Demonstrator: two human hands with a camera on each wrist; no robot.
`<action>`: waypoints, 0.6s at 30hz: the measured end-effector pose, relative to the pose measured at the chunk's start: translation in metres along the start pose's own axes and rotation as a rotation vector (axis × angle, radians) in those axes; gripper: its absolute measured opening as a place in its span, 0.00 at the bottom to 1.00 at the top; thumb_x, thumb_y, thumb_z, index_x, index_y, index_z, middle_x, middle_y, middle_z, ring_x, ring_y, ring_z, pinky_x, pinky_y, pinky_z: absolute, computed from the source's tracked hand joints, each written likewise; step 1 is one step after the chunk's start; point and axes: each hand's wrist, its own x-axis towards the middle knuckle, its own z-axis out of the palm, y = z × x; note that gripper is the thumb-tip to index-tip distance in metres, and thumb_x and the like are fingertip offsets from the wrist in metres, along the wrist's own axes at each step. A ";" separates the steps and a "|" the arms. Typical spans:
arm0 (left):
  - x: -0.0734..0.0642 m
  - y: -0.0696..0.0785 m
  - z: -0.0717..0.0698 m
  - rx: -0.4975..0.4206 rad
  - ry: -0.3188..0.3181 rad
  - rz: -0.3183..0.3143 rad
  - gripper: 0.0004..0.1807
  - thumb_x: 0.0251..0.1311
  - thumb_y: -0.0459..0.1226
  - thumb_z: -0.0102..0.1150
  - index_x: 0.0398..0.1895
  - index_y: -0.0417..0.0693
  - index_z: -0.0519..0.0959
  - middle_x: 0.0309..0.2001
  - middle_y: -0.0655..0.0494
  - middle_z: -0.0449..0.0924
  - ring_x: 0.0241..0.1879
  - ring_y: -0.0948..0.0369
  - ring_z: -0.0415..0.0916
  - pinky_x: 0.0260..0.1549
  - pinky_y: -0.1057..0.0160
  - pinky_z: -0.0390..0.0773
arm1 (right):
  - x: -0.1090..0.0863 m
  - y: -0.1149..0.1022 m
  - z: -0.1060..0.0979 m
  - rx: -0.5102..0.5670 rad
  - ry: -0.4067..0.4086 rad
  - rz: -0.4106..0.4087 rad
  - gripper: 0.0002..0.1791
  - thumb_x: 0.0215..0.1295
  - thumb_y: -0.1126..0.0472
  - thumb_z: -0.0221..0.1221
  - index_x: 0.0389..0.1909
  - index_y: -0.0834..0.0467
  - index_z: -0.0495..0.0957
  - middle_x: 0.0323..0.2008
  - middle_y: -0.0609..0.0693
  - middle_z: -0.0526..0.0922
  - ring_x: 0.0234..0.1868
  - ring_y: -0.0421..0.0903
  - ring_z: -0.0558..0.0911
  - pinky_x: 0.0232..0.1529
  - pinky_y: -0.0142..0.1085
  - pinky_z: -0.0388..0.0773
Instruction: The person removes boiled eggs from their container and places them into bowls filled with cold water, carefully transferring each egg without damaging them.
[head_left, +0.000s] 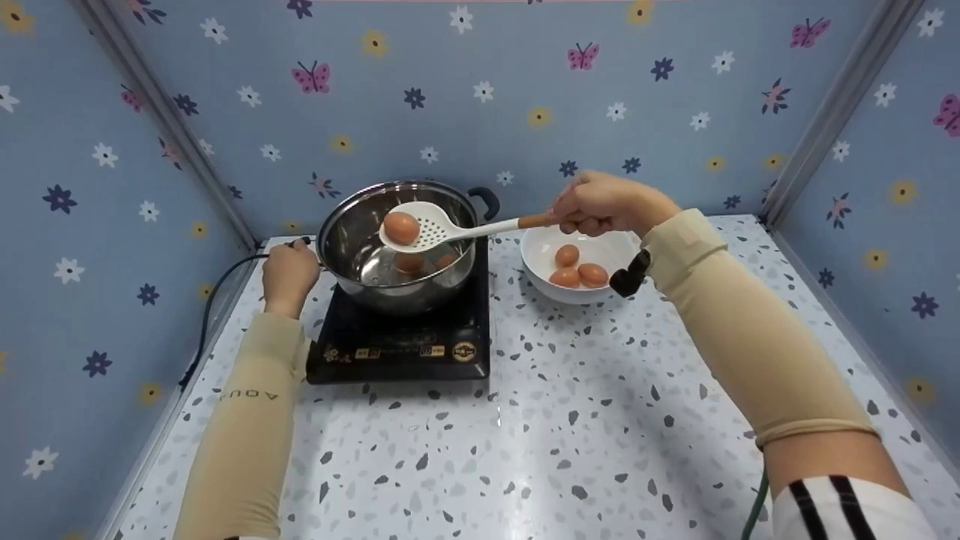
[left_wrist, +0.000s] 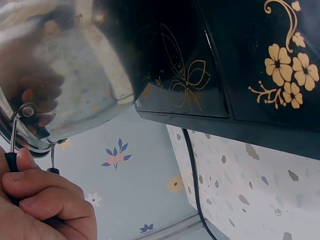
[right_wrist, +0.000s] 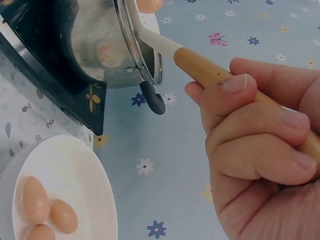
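My right hand (head_left: 600, 202) grips the wooden handle of a white slotted spoon (head_left: 433, 229), fingers curled round it in the right wrist view. One brown egg (head_left: 401, 228) lies in the spoon's bowl, over the steel pot (head_left: 397, 300). Inside the pot, more brown eggs (head_left: 409, 262) show below the spoon, partly hidden by it. On the pot's left side, my left hand (head_left: 289, 274) holds the black side handle (left_wrist: 11, 161), its fingers wrapped about it. Below my right hand stands a white bowl (head_left: 534, 279) with three brown eggs (head_left: 592, 275) in it.
The pot stands on a black induction cooker (head_left: 401, 367), on a speckled white table (head_left: 570, 450). A black cord (head_left: 206, 330) runs off the left side. Flower-patterned walls (head_left: 480, 75) enclose the back and both sides. The pot's other handle (head_left: 486, 201) points toward the bowl.
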 end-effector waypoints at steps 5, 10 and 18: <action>-0.001 0.001 -0.001 -0.002 0.001 0.000 0.35 0.87 0.44 0.24 0.61 0.20 0.76 0.56 0.19 0.78 0.55 0.28 0.79 0.57 0.34 0.76 | -0.008 0.005 -0.004 -0.015 0.042 0.024 0.12 0.82 0.59 0.58 0.47 0.63 0.86 0.22 0.47 0.76 0.16 0.38 0.60 0.20 0.31 0.59; -0.002 0.000 -0.002 0.000 0.002 0.009 0.34 0.87 0.43 0.25 0.58 0.20 0.77 0.52 0.21 0.79 0.51 0.32 0.80 0.53 0.36 0.77 | -0.013 0.011 -0.006 0.021 0.047 0.012 0.11 0.82 0.60 0.58 0.43 0.62 0.87 0.21 0.47 0.76 0.15 0.38 0.60 0.20 0.31 0.59; -0.003 0.000 -0.001 -0.010 -0.004 0.017 0.34 0.87 0.43 0.24 0.56 0.24 0.78 0.47 0.24 0.78 0.46 0.32 0.78 0.50 0.39 0.76 | -0.023 0.015 -0.011 0.054 0.071 0.024 0.12 0.82 0.60 0.58 0.50 0.61 0.88 0.21 0.46 0.74 0.15 0.38 0.58 0.21 0.31 0.57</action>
